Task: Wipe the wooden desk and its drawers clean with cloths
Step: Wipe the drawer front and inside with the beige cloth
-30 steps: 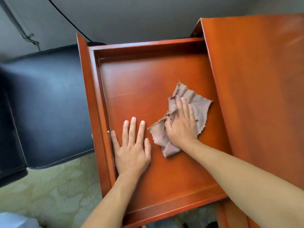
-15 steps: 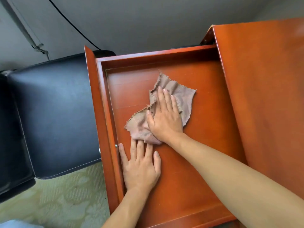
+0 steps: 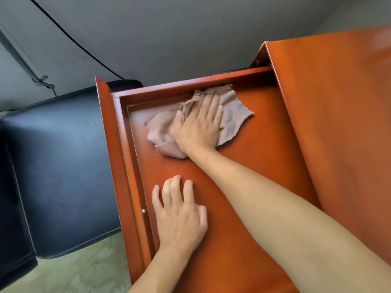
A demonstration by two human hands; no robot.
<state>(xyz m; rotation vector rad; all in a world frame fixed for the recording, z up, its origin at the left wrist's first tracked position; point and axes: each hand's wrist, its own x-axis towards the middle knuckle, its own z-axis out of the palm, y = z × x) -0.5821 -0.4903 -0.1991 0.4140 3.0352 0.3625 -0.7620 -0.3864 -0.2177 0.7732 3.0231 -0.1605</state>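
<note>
Right hand: the right hand [image 3: 200, 127] is lying flat, fingers straight and close together, pressing down on the cloth [image 3: 230, 115] without curling round it.
Cloth: a thin, crumpled piece of dusty pink-brown fabric with ragged, zigzag-cut edges is sitting on the drawer floor at the far end, its top edge bunching against the far wall.
Left hand: the left hand [image 3: 179, 216] is resting palm down on the bare drawer floor nearer the person, fingers slightly bent and spread, holding nothing.
Drawer: the drawer [image 3: 264, 161] is standing pulled out from the desk, a shallow rectangular tray of glossy reddish-brown wood with low straight walls; a small metal screw head [image 3: 143, 211] is showing on its left wall.
Desk: the wooden desk [image 3: 342, 127] is lying to the right of the drawer, its smooth lacquered top reflecting light.
Chair: a black leather-like seat [image 3: 59, 166] with pale stitching is sitting left of the drawer.
Floor: a pale green patterned carpet [image 3: 80, 271] is showing below the seat.
Wall: a grey wall [image 3: 169, 28] is carrying a thin black cable [image 3: 69, 34].
Writing: no readable text is showing.
</note>
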